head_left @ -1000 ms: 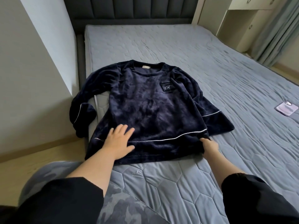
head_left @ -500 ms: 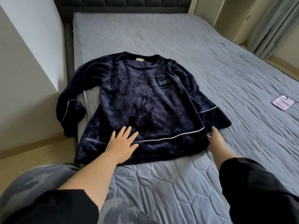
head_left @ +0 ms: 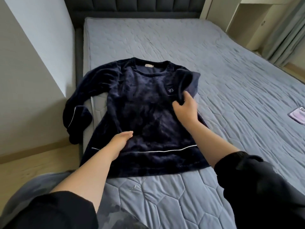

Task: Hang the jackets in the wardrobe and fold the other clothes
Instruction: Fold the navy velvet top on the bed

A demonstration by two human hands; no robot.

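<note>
Navy velour top [head_left: 140, 113] flat, front up, on bed [head_left: 231, 80], near left edge. My left hand [head_left: 121, 140] flat, fingers straight, pinning lower body. My right hand [head_left: 186, 108] clamped on right-side sleeve [head_left: 188, 83], doubled over chest; probably near cuff, partly hidden. Plush, limp, light, likely slides on quilt: take cuffs, hem corners. Left-side sleeve [head_left: 77, 116] droops off mattress.

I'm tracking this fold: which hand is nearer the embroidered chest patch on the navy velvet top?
Right. The right hand grips the sleeve just below-right of the chest patch; the left hand rests lower on the top, near the white hem stripe.
</note>
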